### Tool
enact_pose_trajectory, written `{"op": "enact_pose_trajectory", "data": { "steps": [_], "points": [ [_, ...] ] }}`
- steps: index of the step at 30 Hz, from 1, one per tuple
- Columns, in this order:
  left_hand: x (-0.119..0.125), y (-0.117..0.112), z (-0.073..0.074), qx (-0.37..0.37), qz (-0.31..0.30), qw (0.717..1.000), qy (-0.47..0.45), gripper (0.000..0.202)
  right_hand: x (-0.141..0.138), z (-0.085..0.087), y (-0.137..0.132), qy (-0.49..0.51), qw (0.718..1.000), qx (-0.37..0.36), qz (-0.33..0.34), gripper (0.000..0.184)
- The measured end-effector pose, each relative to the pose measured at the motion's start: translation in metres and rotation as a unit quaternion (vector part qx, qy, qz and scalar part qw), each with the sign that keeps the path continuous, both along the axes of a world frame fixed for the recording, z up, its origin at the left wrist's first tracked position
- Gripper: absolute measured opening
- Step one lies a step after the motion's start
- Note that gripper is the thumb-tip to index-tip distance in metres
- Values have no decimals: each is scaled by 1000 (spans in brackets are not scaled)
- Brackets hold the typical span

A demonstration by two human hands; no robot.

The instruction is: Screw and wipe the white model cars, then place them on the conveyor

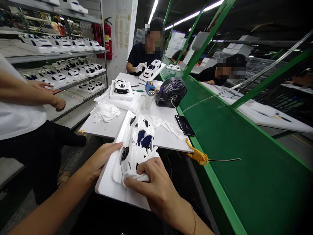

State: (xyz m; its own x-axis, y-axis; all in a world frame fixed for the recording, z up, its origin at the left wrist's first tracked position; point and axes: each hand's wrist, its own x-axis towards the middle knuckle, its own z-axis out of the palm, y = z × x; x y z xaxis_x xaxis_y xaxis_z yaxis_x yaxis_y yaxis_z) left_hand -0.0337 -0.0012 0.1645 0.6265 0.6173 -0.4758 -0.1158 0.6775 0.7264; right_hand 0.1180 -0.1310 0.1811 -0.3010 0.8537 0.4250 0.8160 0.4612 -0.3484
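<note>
A white model car (133, 153) with a dark blue interior and black wheels lies in a white foam tray (107, 181), tilted over the near edge of the table. My left hand (104, 158) grips the tray's left side, thumb on top and fingers underneath. In my right hand (154, 182) a white cloth (137, 176) is pinched between thumb and fingers, pressed against the car's near end. My fingers and the cloth cover part of that end.
On the white table (97, 129) are a crumpled cloth (105, 112), another model car (121, 86), a black fan (172, 91), a clear bottle (148, 100) and a phone (185, 125). A yellow air gun (199, 156) hangs beside the green conveyor (220, 143). A person (22, 98) stands left; another sits opposite.
</note>
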Motion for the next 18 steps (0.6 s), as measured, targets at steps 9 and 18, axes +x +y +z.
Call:
{"op": "enact_pose_trajectory", "data": {
  "steps": [9,18],
  "points": [
    [9,-3,4,-111,12,994,10,41,80,-31,-13,242,956,-27,-163,25],
    [8,-3,8,-101,37,994,-9,38,53,16,9,302,949,-70,-62,23]
  ]
}}
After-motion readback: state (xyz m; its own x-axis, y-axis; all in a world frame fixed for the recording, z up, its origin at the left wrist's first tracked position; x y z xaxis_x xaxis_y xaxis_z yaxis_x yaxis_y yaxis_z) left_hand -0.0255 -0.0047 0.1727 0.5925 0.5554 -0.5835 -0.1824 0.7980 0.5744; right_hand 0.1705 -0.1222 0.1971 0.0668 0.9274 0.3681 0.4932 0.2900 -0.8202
